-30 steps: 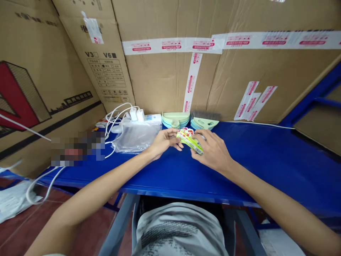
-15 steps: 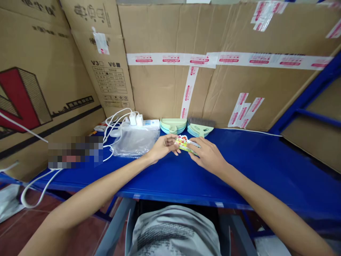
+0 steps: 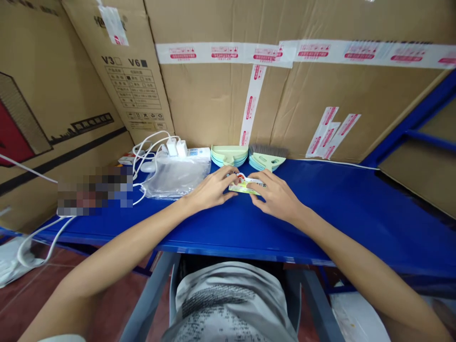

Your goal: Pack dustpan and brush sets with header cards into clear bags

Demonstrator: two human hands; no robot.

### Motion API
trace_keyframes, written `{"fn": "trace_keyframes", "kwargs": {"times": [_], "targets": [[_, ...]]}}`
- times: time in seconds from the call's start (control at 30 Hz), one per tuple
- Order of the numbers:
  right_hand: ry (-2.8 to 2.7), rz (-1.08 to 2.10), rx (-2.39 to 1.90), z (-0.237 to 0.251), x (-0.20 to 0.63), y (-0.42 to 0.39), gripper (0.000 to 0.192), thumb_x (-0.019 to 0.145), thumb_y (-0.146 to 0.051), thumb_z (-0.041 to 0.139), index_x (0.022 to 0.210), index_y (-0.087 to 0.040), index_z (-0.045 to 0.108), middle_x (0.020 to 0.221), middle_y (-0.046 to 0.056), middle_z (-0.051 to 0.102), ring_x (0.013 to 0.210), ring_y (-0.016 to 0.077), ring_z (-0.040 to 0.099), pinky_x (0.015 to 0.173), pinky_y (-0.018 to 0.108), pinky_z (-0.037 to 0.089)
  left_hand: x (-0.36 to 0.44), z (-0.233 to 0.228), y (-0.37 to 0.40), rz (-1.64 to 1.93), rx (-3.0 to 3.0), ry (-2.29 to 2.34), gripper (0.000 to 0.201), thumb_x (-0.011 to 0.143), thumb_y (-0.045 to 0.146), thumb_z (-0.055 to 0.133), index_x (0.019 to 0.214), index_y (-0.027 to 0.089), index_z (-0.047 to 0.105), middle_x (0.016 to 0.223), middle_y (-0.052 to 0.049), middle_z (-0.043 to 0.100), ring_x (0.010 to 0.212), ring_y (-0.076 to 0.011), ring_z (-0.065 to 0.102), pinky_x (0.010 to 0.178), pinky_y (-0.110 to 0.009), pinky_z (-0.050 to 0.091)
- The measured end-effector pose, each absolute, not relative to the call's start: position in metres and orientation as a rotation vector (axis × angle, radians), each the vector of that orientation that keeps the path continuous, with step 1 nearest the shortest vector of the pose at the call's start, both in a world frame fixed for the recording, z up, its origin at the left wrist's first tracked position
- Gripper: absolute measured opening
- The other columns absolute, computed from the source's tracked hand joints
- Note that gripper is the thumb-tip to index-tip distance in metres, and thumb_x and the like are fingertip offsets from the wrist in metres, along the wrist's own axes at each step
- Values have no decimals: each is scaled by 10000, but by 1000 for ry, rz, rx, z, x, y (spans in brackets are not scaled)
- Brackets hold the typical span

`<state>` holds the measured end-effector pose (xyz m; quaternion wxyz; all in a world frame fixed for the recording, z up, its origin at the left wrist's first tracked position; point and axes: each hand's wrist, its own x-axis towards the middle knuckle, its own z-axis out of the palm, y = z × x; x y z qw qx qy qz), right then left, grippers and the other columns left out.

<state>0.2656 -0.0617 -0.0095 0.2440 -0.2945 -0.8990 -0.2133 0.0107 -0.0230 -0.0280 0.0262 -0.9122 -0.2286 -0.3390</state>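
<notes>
Both hands have lowered the packet (image 3: 244, 186) flat onto the table (image 3: 356, 209) near its back edge. Left hand (image 3: 210, 190) and right hand (image 3: 276, 195) pinch its ends, before the dustpans (image 3: 229, 155).

You have two hands, left hand (image 3: 210, 190) and right hand (image 3: 276, 197), one printed packet (image 3: 244, 186), two white chargers (image 3: 176, 147), one brush (image 3: 267, 157), one clear bag (image 3: 174, 176).

The printed packet (image 3: 243, 186) has come down flat onto the blue shelf (image 3: 349, 209); both hands, left hand (image 3: 211, 189) and right hand (image 3: 276, 194), now press it there.
</notes>
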Motion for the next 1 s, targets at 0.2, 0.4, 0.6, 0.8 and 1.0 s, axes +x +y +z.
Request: {"fn": "trace_keyframes", "kwargs": {"times": [0.2,0.4,0.6,0.8,1.0], "targets": [[-2444,-526,-839,-10,268,-59,198,977,-166,601,1133,-198,719,1274,143,680,1121,301,609,896,443,579,12,-27,-23,-1185,-2832,-763,175,992,296,674,1122,178,670,1264,-153,697,1196,-300,687,1034,-499,575],[-2457,-610,-826,-8,271,-59,196,977,-136,598,1129,-175,715,1253,150,696,1093,296,607,908,445,569,13,-24,-24,-1270,-2831,-716,167,991,315,682,1082,179,715,1250,-159,719,1184,-299,698,1044,-500,576],[-2469,-641,-849,-9,268,-58,150,967,-228,656,1093,-184,724,1148,124,715,1039,280,612,895,423,531,12,-24,-24,-1295,-2871,-637,183,1025,315,638,968,170,734,1275,-167,679,1056,-237,714,974,-452,605],[-2472,-590,-1210,23,299,-57,197,918,-377,700,974,-198,757,1031,117,762,992,305,653,847,418,501,4,-13,-20,-1344,-2810,-570,174,1028,312,636,970,178,730,1296,-160,652,1079,-226,688,976,-429,592],[-2222,-235,-2151,39,396,-26,274,809,-466,786,871,-199,771,826,135,756,702,265,652,638,367,446,-11,-9,-9,-1259,-2760,-710,196,1041,316,581,997,191,725,1282,-155,597,1063,-236,669,908,-447,591]]}}
